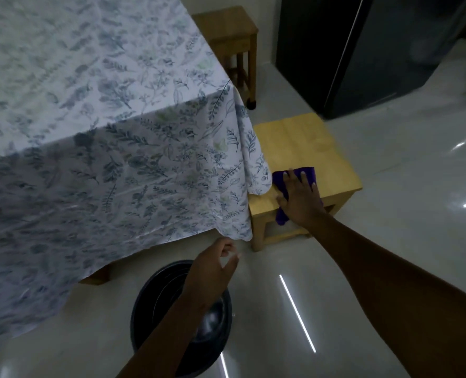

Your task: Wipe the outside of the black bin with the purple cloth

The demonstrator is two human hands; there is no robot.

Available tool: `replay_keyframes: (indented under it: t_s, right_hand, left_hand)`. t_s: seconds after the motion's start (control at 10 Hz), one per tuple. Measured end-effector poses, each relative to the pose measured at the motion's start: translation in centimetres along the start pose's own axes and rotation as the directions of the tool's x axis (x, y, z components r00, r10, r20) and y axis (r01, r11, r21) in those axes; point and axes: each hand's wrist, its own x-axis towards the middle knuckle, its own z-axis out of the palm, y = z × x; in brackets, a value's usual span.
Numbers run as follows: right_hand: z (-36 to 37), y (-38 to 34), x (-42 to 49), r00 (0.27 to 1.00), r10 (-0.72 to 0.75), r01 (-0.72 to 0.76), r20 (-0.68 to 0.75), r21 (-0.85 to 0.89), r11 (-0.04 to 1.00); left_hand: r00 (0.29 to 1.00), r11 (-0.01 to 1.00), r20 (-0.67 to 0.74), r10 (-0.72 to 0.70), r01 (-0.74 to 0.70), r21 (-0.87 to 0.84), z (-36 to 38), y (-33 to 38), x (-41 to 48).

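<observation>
The black bin (155, 309) stands on the pale floor at the bottom centre, seen from above with its round mouth open. My left hand (212, 271) hovers over the bin's far rim, fingers loosely apart and holding nothing; its forearm crosses the bin. The purple cloth (282, 181) lies on the near wooden stool (308, 143), one corner hanging over the stool's front edge. My right hand (301, 197) lies flat on the cloth with fingers spread, and covers its middle.
A table under a white cloth with blue leaf print (103, 118) fills the left side, its drape hanging beside the stool. A second wooden stool (226, 31) stands behind. A dark fridge (376, 50) is at the upper right. Glossy floor tiles lie to the right.
</observation>
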Motion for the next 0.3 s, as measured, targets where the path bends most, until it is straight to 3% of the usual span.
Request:
replay_keyframes:
  t_s: [0.1,0.3]
  right_hand:
    - [-2.8,-0.6,-1.8,0.999,-0.040,0.040,0.007,0.055,0.998]
    - [-10.9,-3.5,-6.7,0.987,-0.054,0.103,-0.149,0.342,0.934]
  left_hand:
    - [0.999,0.998,0.001,0.047,-0.047,0.044,-1.6,2.4,0.2]
    - [0.988,0.985,-0.051,0.147,-0.142,0.098,-7.2,8.9,1.5]
